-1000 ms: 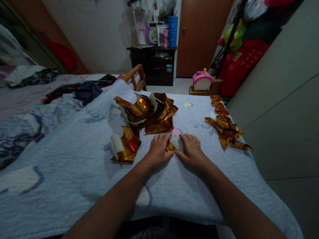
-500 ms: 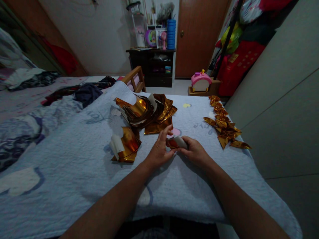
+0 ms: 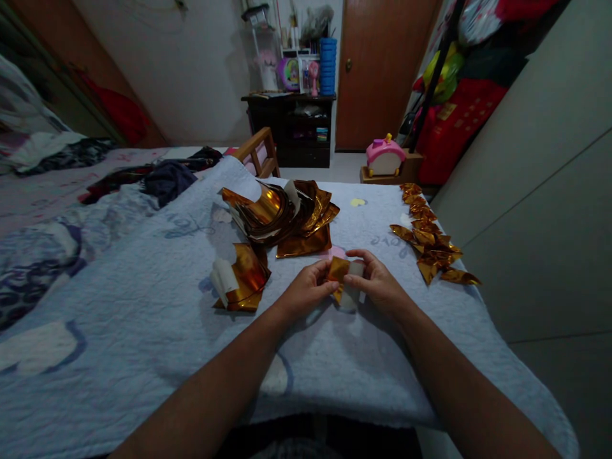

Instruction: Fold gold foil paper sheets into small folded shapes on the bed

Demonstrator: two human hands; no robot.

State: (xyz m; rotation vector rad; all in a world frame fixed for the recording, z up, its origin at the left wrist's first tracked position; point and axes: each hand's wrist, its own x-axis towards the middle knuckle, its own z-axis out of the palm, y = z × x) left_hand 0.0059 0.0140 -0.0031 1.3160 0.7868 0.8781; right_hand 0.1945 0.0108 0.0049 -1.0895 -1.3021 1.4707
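Between my two hands is a sheet of gold foil paper (image 3: 339,270), gold on its left part and pale on its right. My left hand (image 3: 310,285) pinches its left edge, thumb in front. At the right edge my right hand (image 3: 377,282) grips it between thumb and fingers. A small group of curled gold sheets (image 3: 248,274) lies left of my left hand. Beyond my hands sits a larger fanned stack of gold foil sheets (image 3: 268,210). Folded gold foil pieces (image 3: 433,248) lie in a row along the right side.
A pale blue quilted cloth (image 3: 167,331) covers the surface under everything. Rumpled clothes (image 3: 167,182) lie at the left. A wooden chair (image 3: 261,153) stands past the far edge, and a pink toy (image 3: 385,156) is at the far right. A tall pale panel (image 3: 540,191) borders the right side.
The foil sheet has turned from a low, curled position to stand more upright, showing its gold and pale faces. My left fingers have closed in on it; my right fingers have risen along its edge.
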